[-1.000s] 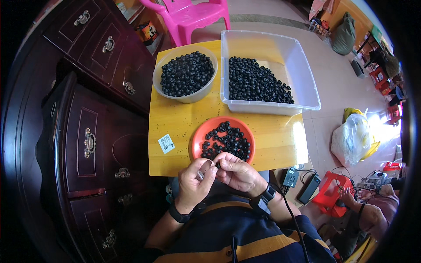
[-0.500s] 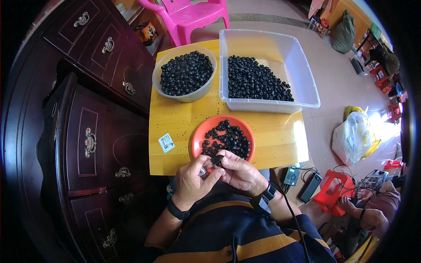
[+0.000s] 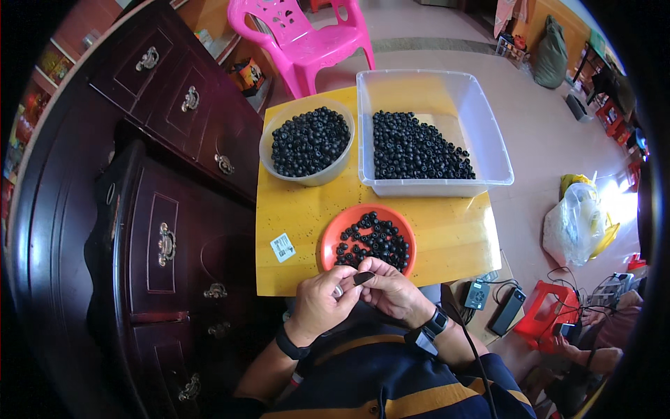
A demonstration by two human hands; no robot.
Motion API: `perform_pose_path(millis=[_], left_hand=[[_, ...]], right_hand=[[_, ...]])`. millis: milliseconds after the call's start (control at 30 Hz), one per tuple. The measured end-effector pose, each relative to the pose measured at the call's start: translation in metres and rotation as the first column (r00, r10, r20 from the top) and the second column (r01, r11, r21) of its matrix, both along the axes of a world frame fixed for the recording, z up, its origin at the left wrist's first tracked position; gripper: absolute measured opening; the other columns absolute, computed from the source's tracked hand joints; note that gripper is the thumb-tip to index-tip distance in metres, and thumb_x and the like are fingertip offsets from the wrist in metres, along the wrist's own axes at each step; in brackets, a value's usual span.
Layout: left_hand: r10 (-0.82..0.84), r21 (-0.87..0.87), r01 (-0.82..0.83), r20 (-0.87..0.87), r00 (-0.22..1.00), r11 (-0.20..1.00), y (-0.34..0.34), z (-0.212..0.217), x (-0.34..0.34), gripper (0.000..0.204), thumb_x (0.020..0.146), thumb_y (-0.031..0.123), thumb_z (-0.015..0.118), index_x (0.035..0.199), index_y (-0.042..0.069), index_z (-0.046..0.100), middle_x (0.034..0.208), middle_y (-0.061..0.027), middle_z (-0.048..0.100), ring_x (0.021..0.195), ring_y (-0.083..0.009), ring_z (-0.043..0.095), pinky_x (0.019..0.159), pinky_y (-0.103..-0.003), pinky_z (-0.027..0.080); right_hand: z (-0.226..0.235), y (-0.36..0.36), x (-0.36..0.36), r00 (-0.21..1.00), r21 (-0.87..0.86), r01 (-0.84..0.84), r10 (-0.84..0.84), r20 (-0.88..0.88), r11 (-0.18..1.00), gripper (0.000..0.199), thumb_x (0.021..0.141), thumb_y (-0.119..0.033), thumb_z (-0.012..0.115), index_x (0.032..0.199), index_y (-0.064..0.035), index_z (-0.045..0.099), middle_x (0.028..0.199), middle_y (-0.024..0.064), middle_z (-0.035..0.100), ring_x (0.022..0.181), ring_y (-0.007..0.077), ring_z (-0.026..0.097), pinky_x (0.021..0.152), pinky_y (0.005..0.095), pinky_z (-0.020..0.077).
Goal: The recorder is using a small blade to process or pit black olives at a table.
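My left hand (image 3: 322,302) and my right hand (image 3: 392,292) meet at the near edge of the yellow table (image 3: 307,209), fingers pinched together on a small black piece (image 3: 363,278). A small pale part shows between my left fingers. Just beyond my hands sits an orange plate (image 3: 329,241) with several small black ring-shaped pieces on it. Both wrists wear dark bands.
A round clear bowl (image 3: 307,178) and a clear rectangular tub (image 3: 481,126) full of the same black pieces stand at the table's far side. A white label (image 3: 283,246) lies on the table. Dark wooden drawers (image 3: 167,237) stand left, a pink chair (image 3: 307,35) beyond, chargers and a red stool right.
My hands have stayed together at the table's near edge, shifting slightly; the black piece now sits higher between my fingertips.
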State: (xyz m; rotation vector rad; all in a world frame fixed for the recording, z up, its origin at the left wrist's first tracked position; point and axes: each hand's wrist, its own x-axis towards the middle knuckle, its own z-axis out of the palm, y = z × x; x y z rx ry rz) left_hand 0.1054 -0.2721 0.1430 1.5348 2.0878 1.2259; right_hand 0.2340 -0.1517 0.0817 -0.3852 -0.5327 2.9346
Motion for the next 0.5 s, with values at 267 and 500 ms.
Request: perform_pose_path(millis=[267, 500], left_hand=[[0.243, 0.210, -0.225, -0.063, 0.968, 0.951, 0.050, 0.071, -0.074, 0.034, 0.088, 0.010, 0.071, 0.119, 0.000, 0.061, 0.076, -0.0010, 0.064, 0.063, -0.0063, 0.053, 0.058, -0.024, 0.047], [0.007, -0.047, -0.009, -0.044, 0.999, 0.999, 0.030, 0.061, -0.025, 0.034, 0.084, 0.016, 0.075, 0.116, 0.006, 0.065, 0.071, -0.0083, 0.066, 0.060, -0.0186, 0.066, 0.057, -0.033, 0.051]], right_hand=[[0.021, -0.001, 0.010, 0.993, -0.157, 0.099, -0.088, 0.073, 0.983, 0.023, 0.102, -0.029, 0.053, 0.110, -0.0078, 0.059, 0.113, 0.0115, 0.067, 0.099, 0.0215, 0.067, 0.090, 0.0346, 0.0552], [0.022, 0.004, 0.008, 0.996, -0.268, 0.083, -0.092, -0.021, 0.960, 0.035, 0.104, -0.038, 0.046, 0.113, -0.0066, 0.057, 0.120, 0.0140, 0.064, 0.111, 0.0274, 0.063, 0.098, 0.0405, 0.0510]])
